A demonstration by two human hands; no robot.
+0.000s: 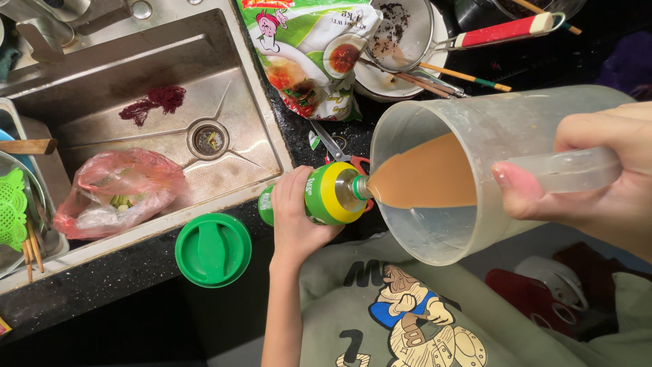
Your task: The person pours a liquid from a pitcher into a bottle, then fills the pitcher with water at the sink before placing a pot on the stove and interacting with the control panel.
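Starting at the left, a green basket [12,207] sits at the edge of the picture, with wooden chopsticks [30,248] just beside it. Next comes the metal sink [170,61]. A dark red clump [153,103] lies on its floor, near the round drain [207,139]. A pink plastic bag [115,190] with green bits inside is slumped in the sink's near corner.

On the black counter [88,292] in front of the sink lies a round green lid [212,249], flat and on its own.

Just to the right of the lid, the left hand [295,217] is wrapped tight around a green and yellow bottle [326,194]. The bottle stands on the counter, and its open mouth points up at the camera. Behind it lie scissors with red handles [339,153] and a torn food packet [312,54] with pictures on it. Farther back is a metal strainer with a red handle [407,34], resting on a dish with more sticks.

A big clear plastic jug [489,136] is tipped over the bottle. Its lip touches the bottle's mouth. Light brown liquid [428,173] has pooled at the lip.

The right hand [598,177] is closed around the jug's clear handle, with the thumb pressed along it.

At the bottom is a pale shirt with a cartoon print [407,319].
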